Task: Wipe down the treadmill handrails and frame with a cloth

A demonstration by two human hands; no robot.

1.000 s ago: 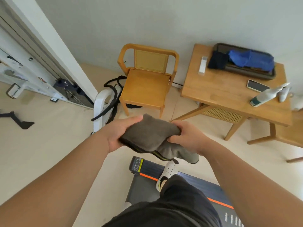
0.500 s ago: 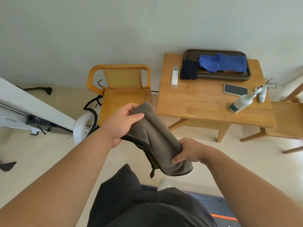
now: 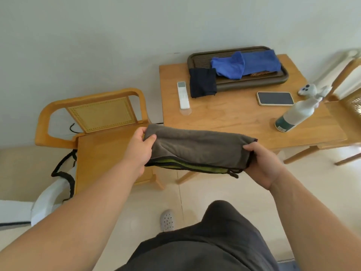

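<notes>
A folded grey cloth (image 3: pixel 197 148) with a green underside and black trim is stretched level between both hands, just in front of the wooden table's near edge. My left hand (image 3: pixel 139 148) pinches its left end, thumb on top. My right hand (image 3: pixel 261 163) grips its right end with curled fingers. A white part of the treadmill frame (image 3: pixel 46 200) with a black cable shows at the lower left, beside the chair. A sliver of the treadmill deck (image 3: pixel 287 266) lies at the bottom edge.
A wooden table (image 3: pixel 234 118) carries a dark tray (image 3: pixel 197 57) with a blue cloth (image 3: pixel 246 64), a navy cloth (image 3: pixel 203 83), a white remote (image 3: pixel 183 95), a phone (image 3: pixel 275 98) and a spray bottle (image 3: pixel 295 116). A wooden chair (image 3: pixel 97 141) stands left, another chair (image 3: pixel 347 90) right.
The view has swung right and closer to the table. Both hands have pulled the cloth from a bunched, slanted hold into a level stretched one. The treadmill deck has nearly left the view.
</notes>
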